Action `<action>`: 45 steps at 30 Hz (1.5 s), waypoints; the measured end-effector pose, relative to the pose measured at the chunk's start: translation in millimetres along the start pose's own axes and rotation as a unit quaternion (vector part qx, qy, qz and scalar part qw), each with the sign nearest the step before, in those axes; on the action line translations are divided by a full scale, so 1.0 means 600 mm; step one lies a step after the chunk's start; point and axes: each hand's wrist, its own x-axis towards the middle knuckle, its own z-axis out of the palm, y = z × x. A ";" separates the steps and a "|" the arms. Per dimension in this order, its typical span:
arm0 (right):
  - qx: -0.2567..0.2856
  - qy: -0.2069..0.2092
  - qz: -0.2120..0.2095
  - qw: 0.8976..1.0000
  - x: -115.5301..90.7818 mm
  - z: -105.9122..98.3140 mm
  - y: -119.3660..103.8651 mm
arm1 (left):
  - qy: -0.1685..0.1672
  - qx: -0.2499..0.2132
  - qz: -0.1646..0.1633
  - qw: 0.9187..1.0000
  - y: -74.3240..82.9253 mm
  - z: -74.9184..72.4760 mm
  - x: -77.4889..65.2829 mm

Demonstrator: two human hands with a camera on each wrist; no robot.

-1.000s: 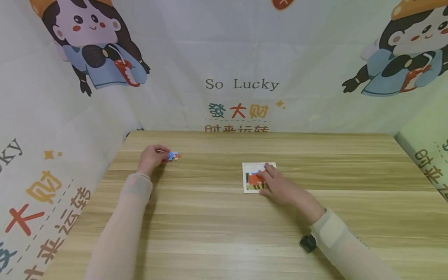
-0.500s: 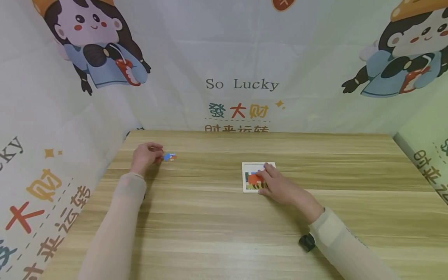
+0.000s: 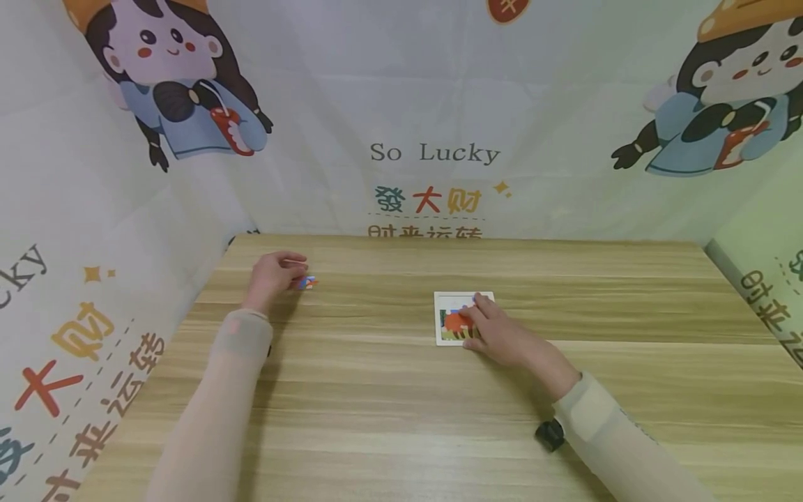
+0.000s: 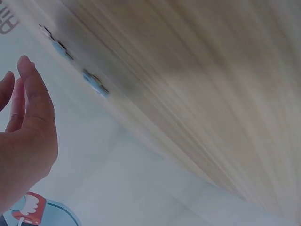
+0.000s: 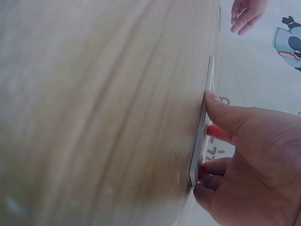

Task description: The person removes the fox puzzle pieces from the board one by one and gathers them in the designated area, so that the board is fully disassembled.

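Note:
My left hand [image 3: 276, 277] is at the far left of the table, just above small puzzle pieces [image 3: 308, 282] in blue, red and white. The left wrist view shows its fingers loosely bent and apart from the pieces, with a bluish piece [image 4: 95, 84] and another piece [image 4: 61, 49] lying on the wood. My right hand [image 3: 505, 338] holds a white-framed puzzle board [image 3: 447, 339] flat on the table, thumb at one edge, other fingers over the board and its rim. An orange and green picture fills part of the board; my hand hides its right side.
The wood-grain table [image 3: 376, 411] reaches to a printed cloth backdrop [image 3: 433, 104] at the back and sides. A small black object [image 3: 551, 436] sits by the right sleeve [image 3: 602, 418].
My left hand drew back left from the pieces, then came slightly right again over them. The visible pieces lie a little farther left than at first. The right hand and board stayed put.

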 end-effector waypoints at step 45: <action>-0.009 -0.032 0.014 0.999 -0.011 -0.003 0.008 | -0.208 0.083 0.154 0.962 0.181 0.355 -0.050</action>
